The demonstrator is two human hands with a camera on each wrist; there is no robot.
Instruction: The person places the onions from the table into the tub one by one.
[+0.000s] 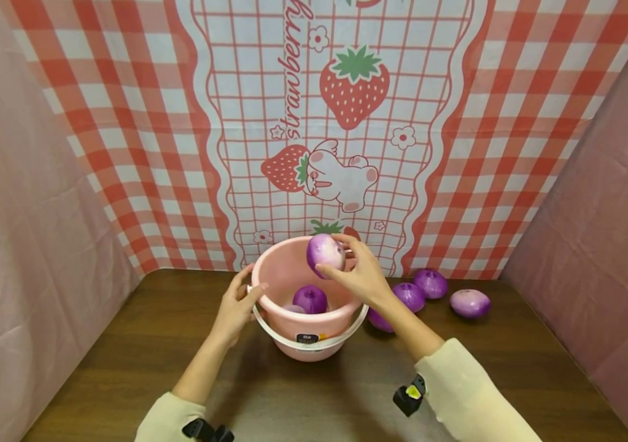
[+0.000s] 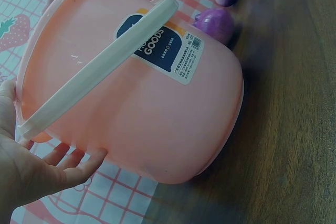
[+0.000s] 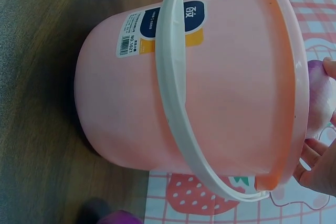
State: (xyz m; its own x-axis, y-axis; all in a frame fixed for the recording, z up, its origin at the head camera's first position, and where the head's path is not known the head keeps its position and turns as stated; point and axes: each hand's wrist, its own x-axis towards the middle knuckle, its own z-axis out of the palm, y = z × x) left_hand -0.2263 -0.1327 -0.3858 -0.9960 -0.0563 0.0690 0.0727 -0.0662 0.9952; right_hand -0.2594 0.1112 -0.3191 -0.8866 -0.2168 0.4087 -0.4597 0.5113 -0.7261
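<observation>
By the left hand (image 1: 234, 312) a pink bucket (image 1: 326, 326) was gripped; by the right hand (image 1: 365, 273), a purple onion (image 1: 325, 253), best released low.

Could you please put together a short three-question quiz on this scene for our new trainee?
1. Fill in the blank: The left hand grips the round pink plastic bucket by its ____.

2. True or false: The curved white plastic handle stands straight up above the bucket.

3. Multiple choice: Where is the glossy, round purple-and-white onion that the right hand holds?
A. Underneath the bucket
B. At the bucket's opening
C. Beside the left hand

Key
1. Rim.
2. False; the handle hangs down across the bucket's front.
3. B.
</observation>
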